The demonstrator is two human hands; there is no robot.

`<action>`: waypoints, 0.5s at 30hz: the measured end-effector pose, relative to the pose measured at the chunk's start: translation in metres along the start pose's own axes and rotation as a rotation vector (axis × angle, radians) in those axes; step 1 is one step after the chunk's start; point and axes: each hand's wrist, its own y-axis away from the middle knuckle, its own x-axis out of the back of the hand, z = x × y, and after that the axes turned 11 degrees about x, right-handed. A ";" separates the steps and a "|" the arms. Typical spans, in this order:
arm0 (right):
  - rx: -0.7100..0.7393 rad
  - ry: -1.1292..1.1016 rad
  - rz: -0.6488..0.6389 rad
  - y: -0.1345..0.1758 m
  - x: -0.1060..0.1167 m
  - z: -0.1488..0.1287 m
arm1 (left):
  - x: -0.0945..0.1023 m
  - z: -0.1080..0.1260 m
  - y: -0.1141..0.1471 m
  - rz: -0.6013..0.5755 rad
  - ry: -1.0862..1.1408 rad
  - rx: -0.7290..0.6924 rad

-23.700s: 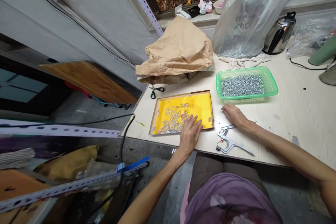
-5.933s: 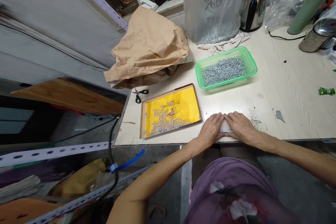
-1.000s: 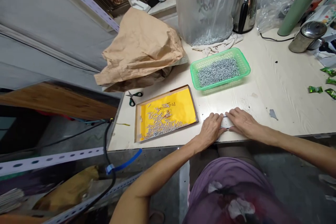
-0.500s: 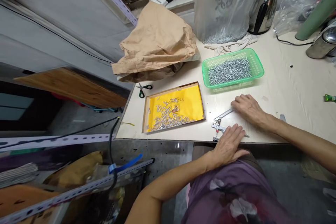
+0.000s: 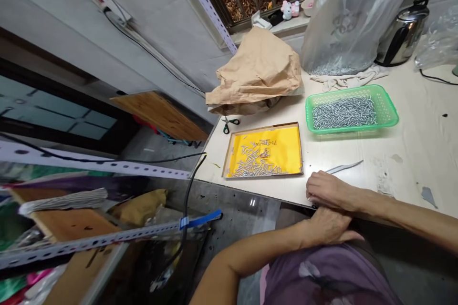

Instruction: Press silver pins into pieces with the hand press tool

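Observation:
At the table's front edge, a spring-loaded metal hand tool (image 5: 344, 167) is mostly covered by my hands; one slim grey handle sticks out to the right. My right hand (image 5: 331, 192) is closed over the tool's head end, fingers curled and pressed together. Just below it, at the edge, rests my left hand (image 5: 327, 226), its fingers hidden beneath the right. Left of the hands, a shallow cardboard tray (image 5: 286, 143) lined in yellow holds many small metal pins (image 5: 255, 164). Behind the hands, a green plastic basket (image 5: 388, 116) holds a heap of similar pins.
A brown paper bag (image 5: 259, 71) and green-handled scissors (image 5: 231, 125) lie behind the tray. Farther back stand a clear plastic bag (image 5: 352, 24) with metal pieces at its bottom, a cloth (image 5: 348, 78) and a steel kettle (image 5: 404, 33). A metal shelf rail (image 5: 143, 231) borders the left.
My right hand has left the tool's upper handle and moved left and down onto its head, now overlapping my left hand. The view has turned left, shifting everything rightward.

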 end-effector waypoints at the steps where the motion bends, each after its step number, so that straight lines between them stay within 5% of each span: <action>1: -0.024 -0.061 0.129 -0.001 0.010 -0.001 | 0.002 0.000 -0.001 0.021 -0.004 -0.019; 4: -0.145 -0.065 0.479 -0.004 0.049 0.006 | 0.015 -0.012 0.000 0.118 -0.002 -0.054; 6: -0.281 0.078 0.611 -0.002 0.079 0.023 | 0.032 -0.036 0.004 0.235 -0.024 0.070; 11: -0.543 0.416 0.595 0.022 0.122 0.079 | 0.093 -0.128 0.020 0.504 -0.186 0.822; 15: -0.622 0.455 0.524 0.041 0.107 0.080 | 0.121 -0.180 0.020 0.402 -0.215 1.140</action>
